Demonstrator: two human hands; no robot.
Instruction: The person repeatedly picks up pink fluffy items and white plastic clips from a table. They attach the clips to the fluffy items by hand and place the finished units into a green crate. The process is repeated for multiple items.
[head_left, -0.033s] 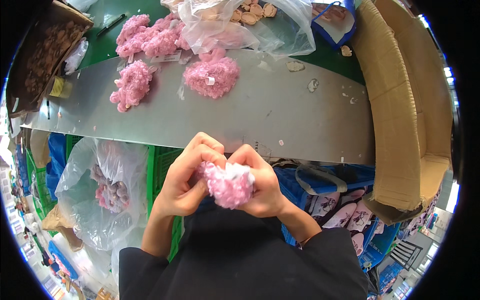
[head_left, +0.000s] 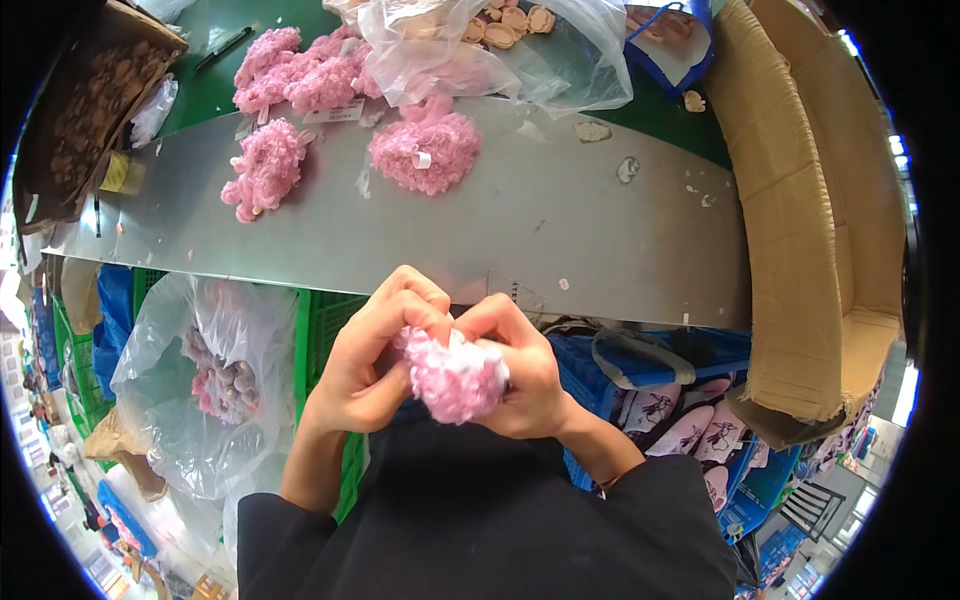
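Between my two hands, just off the table's near edge, is a small fluffy pink plush piece (head_left: 455,383) with white stuffing-like material (head_left: 466,350) showing at its top. My left hand (head_left: 375,350) is closed on its left side, with bent fingers and thumb. On the other side my right hand (head_left: 522,370) grips it, fingertips pressed in near the white part. The two hands' fingers nearly meet above it. Farther off on the metal table lie a pink plush piece (head_left: 268,170) and another pink plush (head_left: 425,152) with a small white label.
Several pink plush pieces (head_left: 320,75) are heaped beside a clear plastic bag (head_left: 560,70) on the grey metal table (head_left: 560,220). Cardboard boxes stand left (head_left: 90,110) and right (head_left: 790,200). Below are a bag of plush (head_left: 220,380) and a blue crate (head_left: 590,375) by printed pink pieces (head_left: 690,430).
The plush piece has tilted slightly and dipped a little lower between my hands. My right hand's fingers have shifted slightly; both hands keep their grip.
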